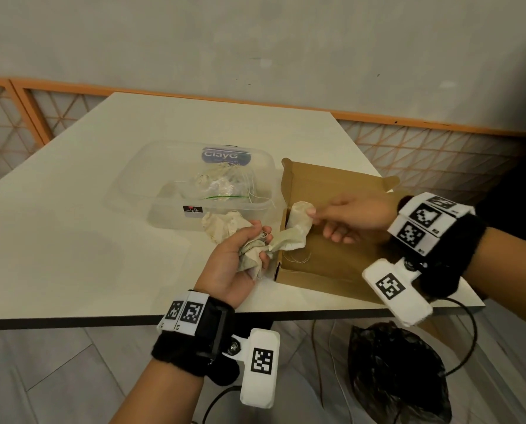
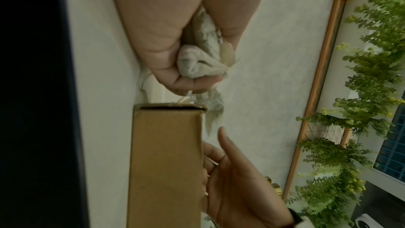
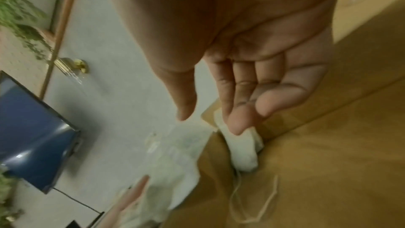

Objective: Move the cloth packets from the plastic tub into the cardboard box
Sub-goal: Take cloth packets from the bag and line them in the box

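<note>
A clear plastic tub [image 1: 139,191] on the white table still holds a heap of pale cloth packets [image 1: 221,182] with strings. To its right stands the open cardboard box [image 1: 341,185]. My left hand [image 1: 255,243] grips a crumpled bunch of packets [image 1: 251,255] just left of the box's near corner; the bunch [image 2: 197,63] fills the fist in the left wrist view. One packet [image 1: 296,231] trails from that bunch over the box's left wall. My right hand [image 1: 326,221] is over the box, its straight fingers [image 3: 236,124] touching that packet [image 3: 243,152], thumb apart.
A loose string [image 3: 263,202] lies on the box floor. The table's front edge [image 1: 71,321] runs just below my left wrist. A black plastic bag [image 1: 399,377] and cables lie on the floor under the table's right corner. An orange lattice railing [image 1: 439,148] runs behind.
</note>
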The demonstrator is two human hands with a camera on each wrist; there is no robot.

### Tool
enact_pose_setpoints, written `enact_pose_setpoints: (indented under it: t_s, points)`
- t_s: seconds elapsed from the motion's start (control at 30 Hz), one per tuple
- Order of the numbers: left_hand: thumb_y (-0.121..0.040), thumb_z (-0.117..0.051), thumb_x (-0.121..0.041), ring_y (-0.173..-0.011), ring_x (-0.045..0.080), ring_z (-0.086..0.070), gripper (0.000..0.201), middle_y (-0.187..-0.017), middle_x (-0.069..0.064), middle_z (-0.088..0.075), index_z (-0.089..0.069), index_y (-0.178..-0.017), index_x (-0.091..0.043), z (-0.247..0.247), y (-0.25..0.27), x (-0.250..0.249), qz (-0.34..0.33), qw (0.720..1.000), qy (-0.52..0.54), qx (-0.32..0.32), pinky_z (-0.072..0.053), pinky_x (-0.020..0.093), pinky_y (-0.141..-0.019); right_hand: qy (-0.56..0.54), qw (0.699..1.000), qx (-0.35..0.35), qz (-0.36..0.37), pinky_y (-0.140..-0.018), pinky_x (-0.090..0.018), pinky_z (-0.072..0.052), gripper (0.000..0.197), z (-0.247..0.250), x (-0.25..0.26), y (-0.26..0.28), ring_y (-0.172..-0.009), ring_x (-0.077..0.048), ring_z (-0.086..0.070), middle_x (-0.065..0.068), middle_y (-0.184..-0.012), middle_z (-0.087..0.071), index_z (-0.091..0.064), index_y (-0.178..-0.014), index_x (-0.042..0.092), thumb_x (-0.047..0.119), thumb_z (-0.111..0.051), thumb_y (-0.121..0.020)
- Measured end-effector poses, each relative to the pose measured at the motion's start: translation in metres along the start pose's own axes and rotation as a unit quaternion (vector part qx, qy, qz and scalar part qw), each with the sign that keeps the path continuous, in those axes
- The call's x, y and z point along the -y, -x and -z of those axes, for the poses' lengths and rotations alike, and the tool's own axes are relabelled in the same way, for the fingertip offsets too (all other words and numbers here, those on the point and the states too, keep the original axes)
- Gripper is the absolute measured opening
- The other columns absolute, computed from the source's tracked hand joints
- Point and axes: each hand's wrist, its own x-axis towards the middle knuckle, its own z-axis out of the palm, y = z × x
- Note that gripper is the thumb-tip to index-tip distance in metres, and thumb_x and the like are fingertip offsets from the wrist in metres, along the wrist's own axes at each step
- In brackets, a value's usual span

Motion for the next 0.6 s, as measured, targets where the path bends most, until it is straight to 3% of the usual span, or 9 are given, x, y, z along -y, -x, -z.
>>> enact_pose_setpoints:
  t_s: [0.1, 0.17, 0.23, 0.27, 0.33, 0.37, 0.43, 0.53, 0.6]
  points:
    - [-0.082, -0.058, -0.009, -0.06, 0.01, -0.059, 0.005, -0.079, 0.005, -0.062, -0.055, -0.086, -0.011, 0.001, -0.001, 0.001, -0.003, 1.0, 0.0, -0.003, -0.045, 0.016, -0.04, 0.093, 0.993, 0.038, 0.059, -0.058, -0.022, -0.045, 0.054, -0.014, 0.004, 0.014, -0.07, -0.009, -0.059, -0.003, -0.087, -0.064, -0.058, -0.109, 0.015, 0.048, -0.07, -0.068]
    - [-0.088, -0.055, -0.01, -0.057, 0.01, -0.06, 0.002, -0.081, 0.006, -0.062, -0.055, -0.087, -0.01, 0.0, -0.001, 0.001, -0.005, 1.0, 0.002, -0.005, -0.046, 0.015, -0.04, 0.122, 0.988, 0.039, 0.081, -0.058, -0.02, -0.041, 0.044, -0.024, 0.001, 0.013, -0.065, -0.007, -0.055, -0.001, -0.079, -0.063, -0.063, -0.102, 0.013, 0.043, -0.071, -0.072]
    - [-0.089, -0.055, -0.012, -0.056, 0.011, -0.061, 0.004, -0.084, 0.007, -0.062, -0.055, -0.087, -0.008, 0.001, -0.002, 0.001, -0.008, 1.0, 0.004, -0.003, -0.046, 0.015, -0.041, 0.055, 0.994, -0.001, 0.097, -0.058, -0.019, -0.039, 0.017, -0.029, 0.0, 0.01, -0.067, -0.01, -0.054, -0.001, -0.074, -0.062, -0.065, -0.083, 0.013, 0.03, -0.067, -0.082]
    - [-0.088, -0.055, -0.012, -0.059, 0.011, -0.062, 0.005, -0.086, 0.007, -0.062, -0.055, -0.087, -0.007, 0.002, -0.002, 0.001, -0.011, 1.0, 0.008, -0.002, -0.046, 0.014, -0.041, -0.006, 0.995, -0.018, 0.098, -0.06, -0.021, -0.04, 0.012, -0.03, 0.0, 0.011, -0.072, -0.015, -0.056, -0.004, -0.075, -0.064, -0.063, -0.077, 0.014, 0.023, -0.066, -0.084]
    - [-0.087, -0.056, -0.012, -0.071, 0.012, -0.065, 0.007, -0.091, 0.009, -0.062, -0.057, -0.09, -0.006, 0.003, -0.003, 0.001, -0.02, 1.0, 0.022, -0.003, -0.047, 0.014, -0.043, -0.131, 0.985, -0.036, 0.11, -0.059, -0.022, -0.045, 0.013, -0.03, 0.003, 0.015, -0.074, -0.024, -0.058, -0.013, -0.077, -0.065, -0.058, -0.072, 0.011, 0.01, -0.063, -0.084]
    - [-0.088, -0.056, -0.012, -0.078, 0.013, -0.065, 0.007, -0.091, 0.009, -0.062, -0.057, -0.09, -0.005, 0.003, -0.004, 0.001, -0.024, 0.999, 0.028, -0.006, -0.047, 0.014, -0.043, -0.179, 0.976, -0.039, 0.119, -0.055, -0.02, -0.048, 0.014, -0.029, 0.004, 0.019, -0.068, -0.025, -0.06, -0.014, -0.075, -0.064, -0.055, -0.073, 0.009, 0.003, -0.062, -0.084]
    - [-0.09, -0.055, -0.011, -0.084, 0.014, -0.063, 0.006, -0.088, 0.008, -0.062, -0.057, -0.086, -0.006, 0.003, -0.003, 0.001, -0.032, 0.999, 0.034, -0.005, -0.046, 0.014, -0.042, -0.218, 0.964, -0.048, 0.142, -0.046, -0.016, -0.05, 0.019, -0.026, 0.005, 0.025, -0.052, -0.016, -0.06, -0.011, -0.065, -0.064, -0.05, -0.078, 0.01, -0.005, -0.062, -0.081]
    - [-0.083, -0.059, -0.014, -0.065, 0.01, -0.06, 0.008, -0.079, 0.007, -0.059, -0.057, -0.082, -0.006, 0.002, -0.002, 0.001, -0.032, 0.999, 0.008, 0.018, -0.044, 0.012, -0.041, -0.212, 0.964, -0.036, 0.155, -0.045, -0.016, -0.046, 0.021, -0.028, 0.003, 0.029, -0.041, -0.008, -0.056, -0.004, -0.052, -0.063, -0.051, -0.084, 0.014, -0.003, -0.063, -0.081]
    - [-0.083, -0.059, -0.017, -0.055, 0.007, -0.057, 0.011, -0.076, 0.007, -0.057, -0.057, -0.083, -0.006, 0.002, -0.002, 0.002, -0.03, 0.999, -0.012, 0.024, -0.043, 0.01, -0.041, -0.211, 0.964, -0.013, 0.16, -0.049, -0.015, -0.048, 0.015, -0.033, 0.002, 0.029, -0.046, -0.007, -0.057, -0.007, -0.063, -0.063, -0.06, -0.085, 0.013, -0.002, -0.06, -0.083]
